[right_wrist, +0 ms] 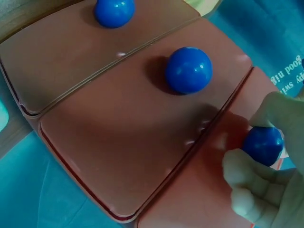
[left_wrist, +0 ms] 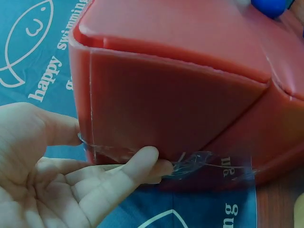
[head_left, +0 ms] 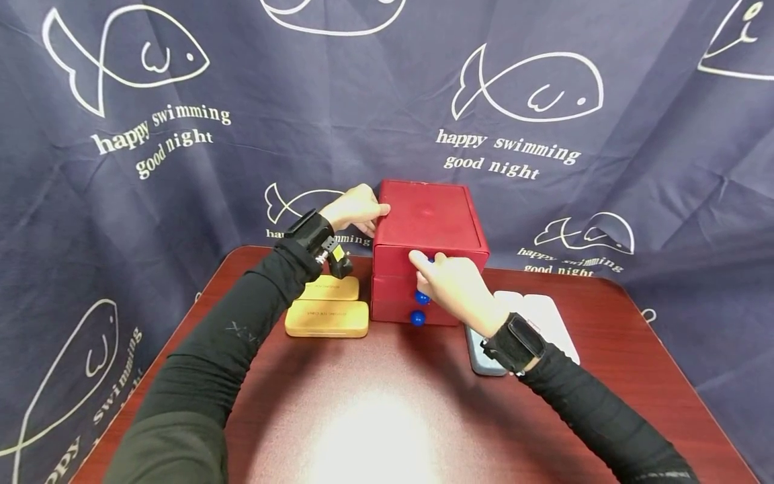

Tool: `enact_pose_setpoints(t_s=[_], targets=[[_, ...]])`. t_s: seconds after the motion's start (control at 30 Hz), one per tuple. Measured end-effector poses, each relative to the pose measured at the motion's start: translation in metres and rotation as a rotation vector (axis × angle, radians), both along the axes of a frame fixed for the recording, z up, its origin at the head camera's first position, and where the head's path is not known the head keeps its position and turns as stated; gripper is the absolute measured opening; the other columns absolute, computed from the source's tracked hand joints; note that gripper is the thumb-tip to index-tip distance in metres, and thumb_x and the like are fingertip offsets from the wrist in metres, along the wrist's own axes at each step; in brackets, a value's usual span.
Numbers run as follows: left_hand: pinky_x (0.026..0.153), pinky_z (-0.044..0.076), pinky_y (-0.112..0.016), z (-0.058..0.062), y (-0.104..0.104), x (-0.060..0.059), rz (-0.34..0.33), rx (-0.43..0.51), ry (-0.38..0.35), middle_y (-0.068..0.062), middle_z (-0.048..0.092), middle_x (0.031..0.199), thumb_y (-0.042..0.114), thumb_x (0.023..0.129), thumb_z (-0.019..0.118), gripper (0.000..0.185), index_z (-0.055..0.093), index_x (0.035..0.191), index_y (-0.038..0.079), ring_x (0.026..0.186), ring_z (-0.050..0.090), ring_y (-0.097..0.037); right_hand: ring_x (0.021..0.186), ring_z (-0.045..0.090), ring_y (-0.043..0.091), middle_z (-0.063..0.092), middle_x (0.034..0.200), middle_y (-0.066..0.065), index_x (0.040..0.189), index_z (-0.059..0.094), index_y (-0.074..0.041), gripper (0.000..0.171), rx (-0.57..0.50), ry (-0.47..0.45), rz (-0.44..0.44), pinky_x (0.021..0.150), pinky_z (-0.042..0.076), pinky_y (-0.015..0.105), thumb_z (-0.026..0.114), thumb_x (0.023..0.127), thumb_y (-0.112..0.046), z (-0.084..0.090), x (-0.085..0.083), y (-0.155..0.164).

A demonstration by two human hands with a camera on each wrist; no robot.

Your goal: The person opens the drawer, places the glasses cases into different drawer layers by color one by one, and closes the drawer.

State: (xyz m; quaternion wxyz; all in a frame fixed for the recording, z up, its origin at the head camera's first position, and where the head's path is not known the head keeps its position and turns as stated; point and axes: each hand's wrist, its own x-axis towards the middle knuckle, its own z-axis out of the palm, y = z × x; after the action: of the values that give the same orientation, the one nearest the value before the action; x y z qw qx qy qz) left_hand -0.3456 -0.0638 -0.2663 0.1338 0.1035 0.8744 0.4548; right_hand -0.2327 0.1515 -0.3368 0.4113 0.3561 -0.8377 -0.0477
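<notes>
A red box of three drawers (head_left: pixel 431 232) stands at the back middle of the table, each drawer front with a blue knob. My right hand (head_left: pixel 450 282) pinches the top drawer's blue knob (right_wrist: pixel 262 144) between thumb and fingers; the middle knob (right_wrist: pixel 188 69) and the bottom knob (right_wrist: pixel 113 11) are free. All three drawers look closed. My left hand (head_left: pixel 357 208) rests against the red box's left back side (left_wrist: pixel 166 104), fingers straight, thumb (left_wrist: pixel 57 128) and a fingertip (left_wrist: pixel 142 161) touching its edges.
Two tan flat cases (head_left: pixel 327 317) lie left of the box. A grey phone (head_left: pixel 480 353) and a white flat object (head_left: pixel 544 316) lie to its right. A dark blue fish-print cloth (head_left: pixel 181 134) hangs behind the reddish-brown table (head_left: pixel 375 410).
</notes>
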Motion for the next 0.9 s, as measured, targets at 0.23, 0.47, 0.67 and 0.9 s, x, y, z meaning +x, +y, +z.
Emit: enact_pose_setpoints(t_s=[0.23,0.47,0.67,0.9], targets=[[0.073,0.066,-0.038,0.001,0.001,0.001,-0.007,0.014,-0.013,-0.010,0.068,0.071,0.015,0.101,0.055,0.022,0.060,0.086,0.000,0.058,0.070,-0.015,0.038,0.042,0.020,0.045,0.054,0.006,0.100,0.050,-0.012,0.034,-0.012,0.049,0.038,0.035,0.029,0.025,0.076,0.079,-0.017,-0.001,0.009,0.002],[0.076,0.065,-0.041,0.002,-0.001,0.000,-0.005,0.020,-0.011,-0.011,0.068,0.073,0.015,0.102,0.054,0.023,0.060,0.086,0.000,0.060,0.070,-0.015,0.039,0.042,0.018,0.046,0.055,0.005,0.098,0.047,-0.012,0.038,-0.007,-0.020,0.064,0.036,0.031,0.023,0.079,0.077,-0.015,0.004,0.033,0.002],[0.079,0.065,-0.042,0.000,-0.002,-0.003,-0.007,0.011,-0.015,-0.012,0.069,0.076,0.015,0.101,0.055,0.022,0.060,0.088,-0.001,0.061,0.072,-0.016,0.039,0.033,0.015,0.042,0.053,0.004,0.094,0.046,-0.012,0.037,0.001,-0.021,0.086,0.036,0.026,0.022,0.077,0.074,-0.012,0.006,0.049,0.001],[0.082,0.063,-0.046,-0.001,-0.001,-0.006,-0.010,0.006,-0.010,-0.011,0.068,0.072,0.015,0.101,0.056,0.022,0.059,0.085,0.000,0.061,0.071,-0.016,0.039,0.029,0.012,0.039,0.051,0.002,0.090,0.045,-0.012,0.036,0.000,-0.015,0.078,0.039,0.020,0.019,0.076,0.073,-0.013,0.005,0.064,0.001]])
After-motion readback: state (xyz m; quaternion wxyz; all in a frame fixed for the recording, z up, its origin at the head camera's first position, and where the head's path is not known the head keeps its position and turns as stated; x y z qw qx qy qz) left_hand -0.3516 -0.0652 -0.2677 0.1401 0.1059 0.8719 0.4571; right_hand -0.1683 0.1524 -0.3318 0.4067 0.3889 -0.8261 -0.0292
